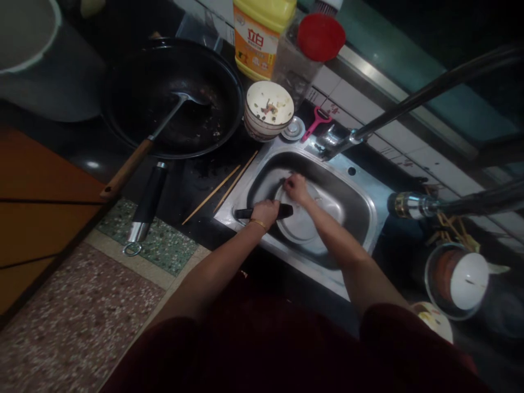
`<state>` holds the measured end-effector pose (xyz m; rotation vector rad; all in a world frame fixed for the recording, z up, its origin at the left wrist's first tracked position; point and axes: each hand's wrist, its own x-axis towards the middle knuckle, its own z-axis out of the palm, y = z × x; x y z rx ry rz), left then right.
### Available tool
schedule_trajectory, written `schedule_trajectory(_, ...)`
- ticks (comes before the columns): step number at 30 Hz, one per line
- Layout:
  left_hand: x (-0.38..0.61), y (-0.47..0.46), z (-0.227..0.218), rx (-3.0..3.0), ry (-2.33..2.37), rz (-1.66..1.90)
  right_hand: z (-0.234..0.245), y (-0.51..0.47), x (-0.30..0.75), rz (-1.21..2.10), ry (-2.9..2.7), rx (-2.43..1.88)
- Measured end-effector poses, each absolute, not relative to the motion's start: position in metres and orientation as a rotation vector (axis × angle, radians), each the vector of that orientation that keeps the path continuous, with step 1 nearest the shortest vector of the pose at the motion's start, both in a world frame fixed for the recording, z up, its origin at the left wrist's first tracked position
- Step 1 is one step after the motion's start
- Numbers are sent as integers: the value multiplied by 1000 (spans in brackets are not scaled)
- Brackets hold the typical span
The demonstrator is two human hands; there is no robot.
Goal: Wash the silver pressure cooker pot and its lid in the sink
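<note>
A steel pan (305, 221) lies in the steel sink (368, 199). Wrapped round the pan's black handle (244, 213), my left hand (266, 212) is closed at the sink's front left rim. A gold bangle sits on that wrist. Further in, my right hand (297, 188) presses down on the pan's far edge with fingers curled on something dark that I cannot make out.
A black wok (172, 95) with a ladle (164, 125) stands left of the sink. Two chopsticks (223, 185) lie on the counter. Dirty stacked bowls (269, 109), a yellow detergent bottle (262, 35), a red-lidded jar (313, 46), a pink peeler (314, 121) and the tap (409, 98) line the back.
</note>
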<state>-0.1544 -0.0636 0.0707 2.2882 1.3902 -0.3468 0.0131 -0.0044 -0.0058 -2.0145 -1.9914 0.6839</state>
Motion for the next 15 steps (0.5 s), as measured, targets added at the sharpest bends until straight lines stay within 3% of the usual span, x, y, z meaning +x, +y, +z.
schedule_trajectory(3,-154,-63,72,2267,1376,-350,-5,-2,8,636,-1882,-2196)
schedule_trajectory(7,-154,-63,71,2251,1380,-333,-5,-7,7,740,-2118,-1893)
schedule_trajectory(12,-155,-62,70,2251,1352,-319,-5,8,20,654,-1800,-2162)
schedule_trajectory(15,-155,-62,71,2238,1349,-302,-4,-4,16,742,-2008,-1895)
